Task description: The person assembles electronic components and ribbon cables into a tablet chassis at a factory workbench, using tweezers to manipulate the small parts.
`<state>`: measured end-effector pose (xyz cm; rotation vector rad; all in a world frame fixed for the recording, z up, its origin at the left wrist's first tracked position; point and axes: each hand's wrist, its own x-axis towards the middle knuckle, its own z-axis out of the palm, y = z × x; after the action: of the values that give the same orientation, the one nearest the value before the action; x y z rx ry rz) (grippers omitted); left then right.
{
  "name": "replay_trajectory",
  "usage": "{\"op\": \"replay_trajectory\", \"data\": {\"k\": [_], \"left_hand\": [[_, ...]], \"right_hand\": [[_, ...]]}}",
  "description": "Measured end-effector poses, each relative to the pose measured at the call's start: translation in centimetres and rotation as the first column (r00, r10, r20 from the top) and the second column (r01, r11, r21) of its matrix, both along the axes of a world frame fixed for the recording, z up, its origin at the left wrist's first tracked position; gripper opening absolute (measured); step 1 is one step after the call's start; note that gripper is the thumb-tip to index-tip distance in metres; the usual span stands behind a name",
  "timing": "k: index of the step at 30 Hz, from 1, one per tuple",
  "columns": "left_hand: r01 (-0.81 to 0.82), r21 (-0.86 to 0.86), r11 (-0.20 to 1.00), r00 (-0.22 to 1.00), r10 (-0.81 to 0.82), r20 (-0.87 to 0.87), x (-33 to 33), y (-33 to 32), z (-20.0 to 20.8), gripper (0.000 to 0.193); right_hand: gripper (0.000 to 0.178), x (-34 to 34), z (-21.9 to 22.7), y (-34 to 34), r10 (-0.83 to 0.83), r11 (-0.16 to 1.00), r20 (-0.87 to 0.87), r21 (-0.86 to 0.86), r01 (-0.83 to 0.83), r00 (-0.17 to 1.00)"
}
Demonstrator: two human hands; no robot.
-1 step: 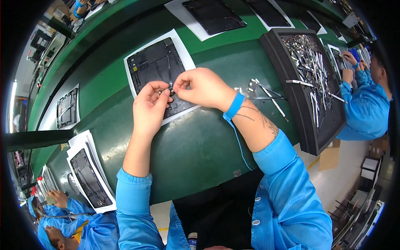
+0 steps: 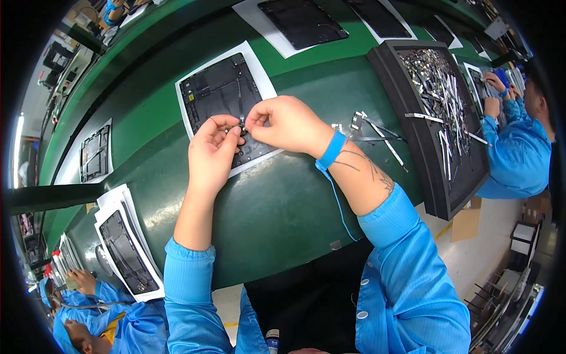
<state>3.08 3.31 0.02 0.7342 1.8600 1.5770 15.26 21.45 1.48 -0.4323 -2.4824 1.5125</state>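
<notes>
In front of me a black tablet back cover (image 2: 209, 88) lies on a white sheet (image 2: 264, 76). Over its near part, my left hand (image 2: 211, 150) pinches a small circuit board (image 2: 243, 127) between thumb and fingers. From the right, my right hand (image 2: 290, 125) has its thumb and forefinger closed on the same board's other end. A dark ribbon cable (image 2: 240, 97) runs from there up across the cover. The fingertips hide most of the board. A blue wrist strap (image 2: 333, 148) with a cord is round my right wrist.
Loose ribbon cables (image 2: 383, 138) with small boards lie right of my hands, beside a black tray (image 2: 407, 130) heaped with more. Other covers on sheets stand at the back (image 2: 303, 23) and left (image 2: 127, 251). People in blue work at right (image 2: 516, 147) and lower left (image 2: 138, 327).
</notes>
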Motion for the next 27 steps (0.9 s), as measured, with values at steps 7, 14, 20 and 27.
{"op": "replay_trajectory", "data": {"k": [7,14,20,27], "left_hand": [[0.01,0.04,0.999,1.0,-0.011,0.03,-0.17,-0.07,-0.35,0.017],[0.028,0.076,0.997,0.998,-0.033,0.062,-0.34,-0.1,-0.23,0.017],[0.025,0.077,0.997,0.998,-0.03,0.063,-0.3,-0.09,-0.22,0.017],[0.041,0.078,0.996,0.997,-0.046,0.066,-0.27,-0.19,-0.17,0.016]], "right_hand": [[0.015,0.07,0.07,-0.1,-0.007,1.0,0.014,0.027,0.006,1.0],[0.016,0.14,0.15,0.09,0.01,0.999,0.028,0.037,-0.011,1.0],[0.015,0.16,0.21,0.07,0.035,0.997,0.03,0.064,-0.037,0.999],[0.015,0.2,0.09,0.04,0.035,0.996,0.027,0.085,-0.037,0.999]]}}
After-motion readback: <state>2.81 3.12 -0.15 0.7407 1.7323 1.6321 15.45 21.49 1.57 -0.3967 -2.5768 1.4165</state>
